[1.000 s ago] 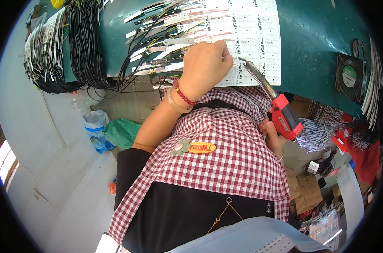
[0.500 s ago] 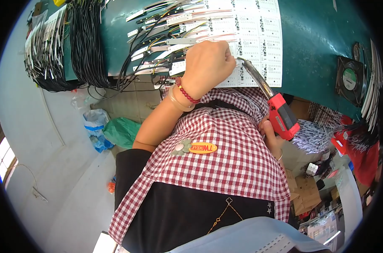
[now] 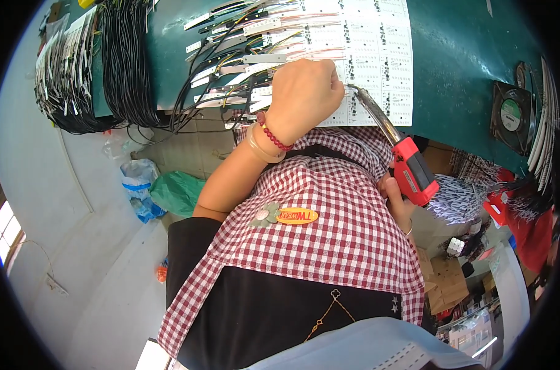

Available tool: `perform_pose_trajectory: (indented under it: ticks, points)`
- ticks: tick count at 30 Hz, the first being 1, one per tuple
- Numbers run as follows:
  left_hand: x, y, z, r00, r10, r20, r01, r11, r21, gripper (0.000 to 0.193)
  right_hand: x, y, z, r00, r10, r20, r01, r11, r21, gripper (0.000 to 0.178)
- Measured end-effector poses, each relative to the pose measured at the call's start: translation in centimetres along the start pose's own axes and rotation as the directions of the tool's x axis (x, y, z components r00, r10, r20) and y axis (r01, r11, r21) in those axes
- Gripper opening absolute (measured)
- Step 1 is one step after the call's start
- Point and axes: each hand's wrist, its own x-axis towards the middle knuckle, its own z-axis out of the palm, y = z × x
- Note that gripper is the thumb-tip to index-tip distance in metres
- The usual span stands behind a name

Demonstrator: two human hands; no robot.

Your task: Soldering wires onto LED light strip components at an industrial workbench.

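Observation:
My left hand (image 3: 303, 94) is closed in a pinch above the white circuit boards (image 3: 396, 68). Whatever its fingertips hold is hidden from view. My right hand (image 3: 399, 198) grips a soldering iron (image 3: 414, 171) with a red and black handle. The iron's bent metal tip reaches over the boards, just right of my left fingers. Thin coloured wires (image 3: 323, 49) run across the left part of the boards. Several white strips with black cables (image 3: 264, 60) attached lie to the left of my left hand.
Bundles of black cables (image 3: 126, 68) hang over the green table's (image 3: 455, 68) left front edge, beside more strips with cables (image 3: 67, 80). A black fan (image 3: 512, 116) sits at the right edge. Bunched wires (image 3: 458, 200) and cardboard boxes (image 3: 447, 285) are lower right.
Both hands and the soldering iron hold nearly the same place. Some wires left of my left hand look slightly shifted.

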Motion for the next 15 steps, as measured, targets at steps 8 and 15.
perform_pose_trajectory:
  ticks: [8, 15]
  points:
    - [-0.3, 0.0, 0.1, 1.000, -0.028, 0.001, 0.028, 0.998, 0.056, 0.013, -0.2, -0.2, -0.1, 0.999, -0.026, 0.037, 0.028, 0.997, -0.068, 0.012]
    - [-0.3, 0.0, 0.2, 1.000, -0.023, -0.008, 0.023, 0.998, 0.061, 0.012, 1.2, -1.5, 1.6, 0.987, -0.157, -0.039, 0.162, 0.956, 0.245, 0.038]
